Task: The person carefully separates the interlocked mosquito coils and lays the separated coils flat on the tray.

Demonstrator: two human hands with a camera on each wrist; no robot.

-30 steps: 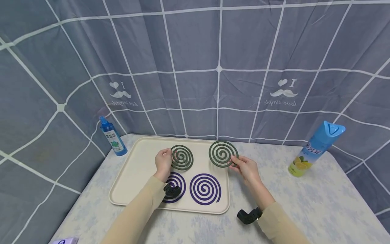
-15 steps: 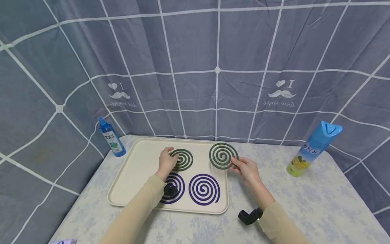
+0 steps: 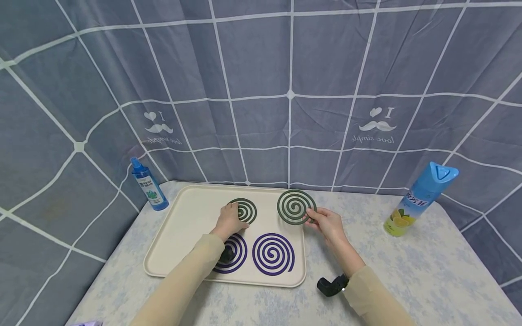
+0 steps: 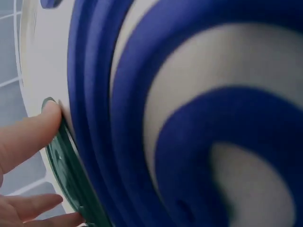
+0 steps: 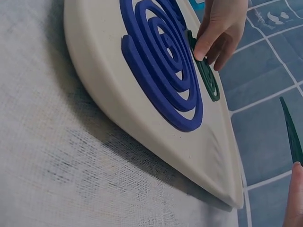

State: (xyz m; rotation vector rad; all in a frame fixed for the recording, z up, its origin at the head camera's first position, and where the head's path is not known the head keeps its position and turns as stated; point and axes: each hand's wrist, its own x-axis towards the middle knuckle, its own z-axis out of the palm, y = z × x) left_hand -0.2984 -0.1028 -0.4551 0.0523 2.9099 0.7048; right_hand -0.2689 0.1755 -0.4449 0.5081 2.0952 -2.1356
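Note:
In the head view, a cream tray (image 3: 183, 235) bears two purple mosquito coils, the right one (image 3: 273, 254) in full view and the left one (image 3: 245, 253) partly behind my left wrist. Behind them a green mosquito coil (image 3: 251, 211) lies on the tray. My left hand (image 3: 229, 222) reaches over its left part, thumb near the front edge and fingers toward the back. The left wrist view has the thumb touching the green coil (image 4: 71, 170), fingers fairly straight. My right hand (image 3: 330, 226) pinches a second green coil (image 3: 294, 207) by its edge, raised above the tray's back right.
A blue spray bottle (image 3: 151, 188) stands left of the tray. At the right is a blue and yellow spray can (image 3: 420, 199). A grey-blue curtain (image 3: 261, 122) hangs behind the table (image 3: 359, 244). A purple pack (image 3: 87, 323) peeks in at the lower left.
My left hand has loosened its hold on the left green coil, now flat on the tray, and has shifted across it. The right hand keeps its coil raised, moved only slightly.

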